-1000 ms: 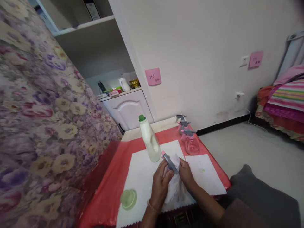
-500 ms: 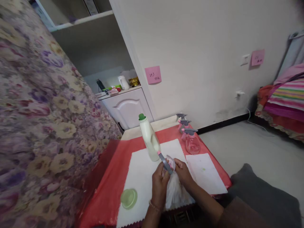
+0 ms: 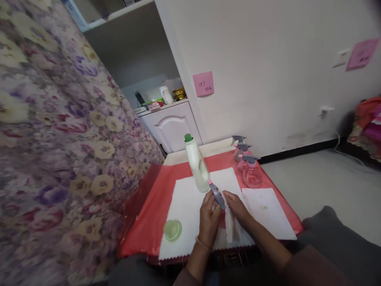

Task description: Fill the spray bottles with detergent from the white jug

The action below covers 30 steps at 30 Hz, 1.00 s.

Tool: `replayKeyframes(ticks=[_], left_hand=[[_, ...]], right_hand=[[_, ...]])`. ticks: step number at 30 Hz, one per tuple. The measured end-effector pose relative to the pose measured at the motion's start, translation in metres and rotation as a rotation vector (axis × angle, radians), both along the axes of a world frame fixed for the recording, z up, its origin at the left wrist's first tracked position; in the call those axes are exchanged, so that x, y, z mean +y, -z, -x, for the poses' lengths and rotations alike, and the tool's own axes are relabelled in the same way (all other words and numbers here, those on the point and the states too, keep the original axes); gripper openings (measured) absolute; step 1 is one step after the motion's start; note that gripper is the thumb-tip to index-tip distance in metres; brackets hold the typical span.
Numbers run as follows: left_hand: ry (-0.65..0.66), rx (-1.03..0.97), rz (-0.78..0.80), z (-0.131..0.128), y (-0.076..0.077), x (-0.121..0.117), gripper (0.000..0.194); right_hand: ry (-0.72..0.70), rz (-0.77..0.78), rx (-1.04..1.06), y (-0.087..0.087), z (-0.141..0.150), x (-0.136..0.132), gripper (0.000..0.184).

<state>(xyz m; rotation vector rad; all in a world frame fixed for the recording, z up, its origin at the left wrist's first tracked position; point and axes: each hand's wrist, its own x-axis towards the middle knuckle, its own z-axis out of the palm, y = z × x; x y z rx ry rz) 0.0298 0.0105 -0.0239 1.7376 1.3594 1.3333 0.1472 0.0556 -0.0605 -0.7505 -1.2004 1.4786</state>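
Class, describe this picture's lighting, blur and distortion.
Head view: the shelf recess lies in shadow; head view: the far-right pink note is blurred, its writing unreadable; head view: the cabinet door leans, perhaps from camera tilt or a wide lens.

Table (image 3: 208,147) with red cover (image 3: 145,216), and on it two white sheets (image 3: 187,210) and spray bottles (image 3: 252,177)

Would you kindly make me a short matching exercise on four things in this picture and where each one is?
Things
1. Tall pale bottle
2. Round green piece
3. Spray bottles
4. Grey spray head

Places
A. Held in the left hand
B. Standing at the far edge of the white mat
C. By the mat's left edge
D. In a row on the right of the table

Pairs: 1-B, 2-C, 3-D, 4-A.
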Motion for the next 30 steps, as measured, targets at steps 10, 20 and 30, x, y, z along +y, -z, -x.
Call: replayKeyframes(ticks=[10, 20, 30], left_hand=[[0.011, -0.03, 0.011, 0.0, -0.004, -0.003, 0.027], [0.001, -0.098, 0.083, 0.001, -0.008, 0.0, 0.024], [-0.049, -0.043, 0.103, 0.011, 0.002, 0.013, 0.031]], right_hand=[[0.135, -0.081, -0.033, 0.01, -0.005, -0.021, 0.031], [0.26, -0.259, -0.119, 0.02, 0.004, -0.045, 0.031], [0.112, -0.049, 0.096, -0.006, -0.003, -0.018, 0.026]])
